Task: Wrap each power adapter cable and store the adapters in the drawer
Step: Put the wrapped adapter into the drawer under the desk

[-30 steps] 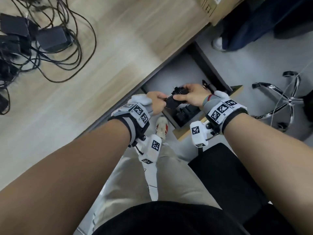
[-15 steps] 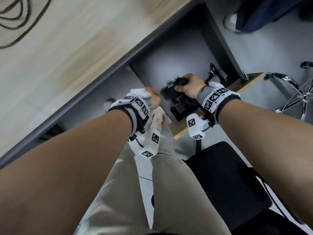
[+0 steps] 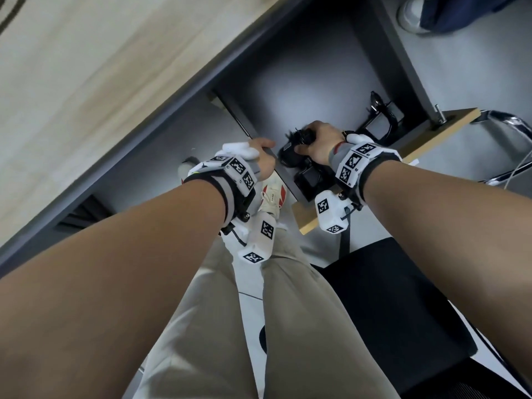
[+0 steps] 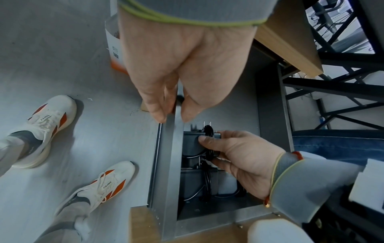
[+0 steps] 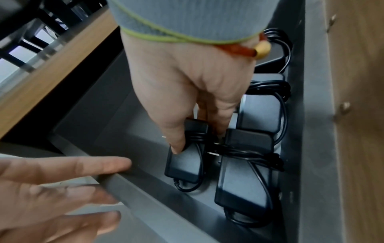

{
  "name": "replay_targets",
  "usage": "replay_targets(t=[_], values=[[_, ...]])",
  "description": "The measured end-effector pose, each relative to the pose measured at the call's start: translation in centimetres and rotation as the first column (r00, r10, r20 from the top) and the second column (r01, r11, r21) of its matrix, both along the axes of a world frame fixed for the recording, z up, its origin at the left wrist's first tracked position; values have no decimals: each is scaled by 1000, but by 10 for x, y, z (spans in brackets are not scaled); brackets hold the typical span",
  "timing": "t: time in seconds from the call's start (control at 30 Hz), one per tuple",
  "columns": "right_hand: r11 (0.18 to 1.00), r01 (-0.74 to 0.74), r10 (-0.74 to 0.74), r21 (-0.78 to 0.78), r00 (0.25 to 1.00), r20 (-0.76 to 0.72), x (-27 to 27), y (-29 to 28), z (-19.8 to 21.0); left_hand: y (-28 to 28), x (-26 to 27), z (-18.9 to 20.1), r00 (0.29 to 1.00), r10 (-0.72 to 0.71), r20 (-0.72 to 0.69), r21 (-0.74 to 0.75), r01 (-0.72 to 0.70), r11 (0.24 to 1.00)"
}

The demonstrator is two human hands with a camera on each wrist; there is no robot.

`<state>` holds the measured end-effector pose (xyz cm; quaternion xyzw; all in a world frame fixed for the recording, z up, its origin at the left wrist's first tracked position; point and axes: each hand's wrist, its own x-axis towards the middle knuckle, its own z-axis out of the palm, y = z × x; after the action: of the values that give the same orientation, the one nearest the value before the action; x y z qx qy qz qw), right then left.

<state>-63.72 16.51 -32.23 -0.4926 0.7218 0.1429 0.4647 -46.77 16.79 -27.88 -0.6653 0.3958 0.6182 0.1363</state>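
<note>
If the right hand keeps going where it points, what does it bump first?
Probably the drawer floor: the right hand points down into it, and its wrapped adapter would land first, beside a stored adapter.

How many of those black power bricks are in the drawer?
4 visible in the drawer: the held adapter in the right hand, a second adapter beside it, a third adapter behind that, a fourth adapter half hidden by that hand. Others may be hidden.
</note>
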Motion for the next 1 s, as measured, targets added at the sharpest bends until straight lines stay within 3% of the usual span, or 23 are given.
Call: replay_targets(t=[0.27, 0.5, 0.73, 0.87, 1.0], values=[[999, -28, 30, 34, 997, -77, 5, 2, -3, 0, 3, -6, 1000, -10, 8, -19, 10, 1000], [979, 203, -203, -22, 979, -2, 0, -2, 15, 1, -5, 10, 995, -55, 81, -99, 63, 993], [938, 347, -342, -12, 931, 127, 19, -26, 90, -16, -3, 69, 995, 96, -16, -128, -98, 987], [898, 440, -429, -6, 878, 210, 37, -40, 135, -31, 12, 110, 939, 261, -223, -47, -278, 959], [855, 519, -496, 1, 816, 297, 62, -58, 195, -43, 27, 167, 939, 280, -200, -171, -315, 933]])
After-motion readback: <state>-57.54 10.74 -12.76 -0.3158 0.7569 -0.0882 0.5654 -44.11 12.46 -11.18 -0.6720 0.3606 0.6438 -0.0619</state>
